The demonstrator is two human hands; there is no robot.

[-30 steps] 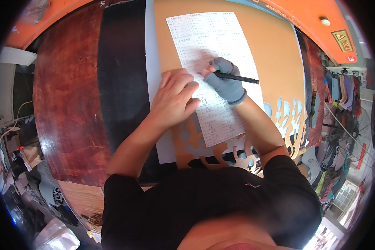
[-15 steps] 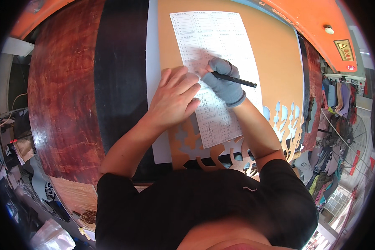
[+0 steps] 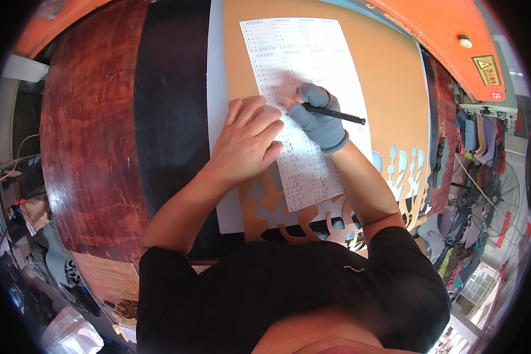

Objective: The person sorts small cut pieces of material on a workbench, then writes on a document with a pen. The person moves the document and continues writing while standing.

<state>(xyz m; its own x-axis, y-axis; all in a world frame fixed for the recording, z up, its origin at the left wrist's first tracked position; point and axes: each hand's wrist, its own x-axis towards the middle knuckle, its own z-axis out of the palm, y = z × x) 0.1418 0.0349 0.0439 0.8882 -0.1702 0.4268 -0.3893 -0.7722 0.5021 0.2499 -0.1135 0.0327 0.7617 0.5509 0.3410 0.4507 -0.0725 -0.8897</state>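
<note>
A long white sheet of printed label forms (image 3: 327, 65) lies on a tan sheet of material (image 3: 389, 88), its lower forms filled in by hand. My right hand (image 3: 320, 121), in a grey fingerless glove, grips a black pen (image 3: 336, 114) whose tip is hidden behind the fingers and glare. Bare and palm down, my left hand (image 3: 246, 138) rests on the left edge of the form sheet, fingers stretched and slightly spread. Its fingertips lie close to the right hand's.
Cut-out shapes (image 3: 398, 171) run along the tan sheet's near edge. Below lies a white sheet (image 3: 216, 76) on a black board (image 3: 171, 106), with a reddish-brown wooden surface (image 3: 91, 130) at left. An orange machine frame (image 3: 436, 35) arches over the far side. Coloured pieces (image 3: 484, 138) hang at right.
The right hand and pen have shifted very slightly to the right. The left hand stays on the sheet almost unmoved.
</note>
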